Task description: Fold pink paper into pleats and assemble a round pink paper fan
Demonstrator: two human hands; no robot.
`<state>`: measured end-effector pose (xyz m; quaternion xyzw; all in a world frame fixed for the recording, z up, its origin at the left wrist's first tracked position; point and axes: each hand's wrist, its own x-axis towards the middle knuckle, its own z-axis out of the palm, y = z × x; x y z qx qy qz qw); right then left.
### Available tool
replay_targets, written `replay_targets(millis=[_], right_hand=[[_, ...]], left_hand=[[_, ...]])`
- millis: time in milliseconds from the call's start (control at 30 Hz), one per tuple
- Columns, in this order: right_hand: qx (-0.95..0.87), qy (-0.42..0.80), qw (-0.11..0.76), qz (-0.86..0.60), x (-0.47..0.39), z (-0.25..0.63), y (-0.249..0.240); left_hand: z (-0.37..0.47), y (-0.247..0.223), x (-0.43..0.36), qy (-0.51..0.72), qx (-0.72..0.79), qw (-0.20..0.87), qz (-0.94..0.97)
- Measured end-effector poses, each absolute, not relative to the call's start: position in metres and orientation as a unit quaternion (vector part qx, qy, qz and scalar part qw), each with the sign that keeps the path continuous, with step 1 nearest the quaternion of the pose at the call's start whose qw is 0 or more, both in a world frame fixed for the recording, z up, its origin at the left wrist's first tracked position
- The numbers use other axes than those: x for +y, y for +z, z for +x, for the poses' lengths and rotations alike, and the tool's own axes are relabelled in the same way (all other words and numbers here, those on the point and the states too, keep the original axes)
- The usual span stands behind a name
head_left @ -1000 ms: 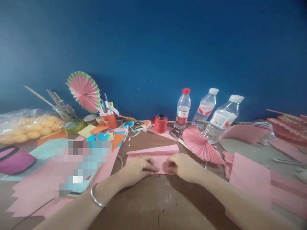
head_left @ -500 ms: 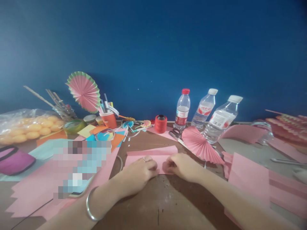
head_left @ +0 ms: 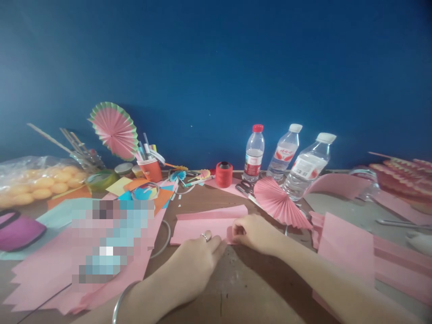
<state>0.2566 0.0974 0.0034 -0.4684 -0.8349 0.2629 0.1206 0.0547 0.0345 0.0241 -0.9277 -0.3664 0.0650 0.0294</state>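
Note:
A pink sheet of paper (head_left: 197,228) lies on the brown table in front of me, a narrow strip along its far edge folded up. My left hand (head_left: 199,257), with a ring and a silver bangle, has its fingers together on the sheet's near edge. The thumb is mostly hidden below. At the sheet's right end, my right hand (head_left: 254,231) is closed with curled fingertips gripping the paper. A pleated pink paper fan (head_left: 280,202) sits just beyond my right hand.
Behind stand a red thread spool (head_left: 224,175), scissors (head_left: 248,186) and three water bottles (head_left: 254,157). Left are an orange cup of pens (head_left: 150,170), a tape roll (head_left: 101,180), a bag of yellow balls (head_left: 43,182) and pink sheets (head_left: 43,279). More pink paper (head_left: 347,252) lies right.
My left hand has moved down toward me, off the sheet's middle to its near edge, uncovering its left part. My right hand stays at the right end. The view has shifted slightly.

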Motion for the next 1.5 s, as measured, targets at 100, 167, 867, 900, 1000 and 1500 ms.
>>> replay_targets(millis=[100, 167, 867, 900, 1000, 1500], right_hand=[[-0.83, 0.259, 0.127, -0.477, 0.097, 0.256, 0.001], [-0.825, 0.254, 0.13, -0.488, 0.097, 0.255, 0.0], [-0.835, 0.249, 0.022, -0.49, 0.108, 0.281, 0.012], [-0.834, 0.251, 0.017, -0.492, 0.109, 0.285, 0.013], [-0.836, 0.249, 0.02, -0.489, 0.109, 0.291, 0.014], [-0.866, 0.247, 0.155, -0.406, 0.091, 0.252, -0.004]], left_hand=[[0.056, 0.025, 0.034, 0.063, -0.366, 0.029, -0.928], [0.056, 0.025, 0.035, 0.063, -0.363, 0.024, -0.929], [0.053, 0.023, 0.035, 0.06, -0.383, 0.056, -0.92], [0.053, 0.023, 0.035, 0.059, -0.383, 0.055, -0.92], [0.053, 0.022, 0.035, 0.057, -0.382, 0.049, -0.921], [0.054, 0.022, 0.043, 0.061, -0.38, 0.038, -0.922]])
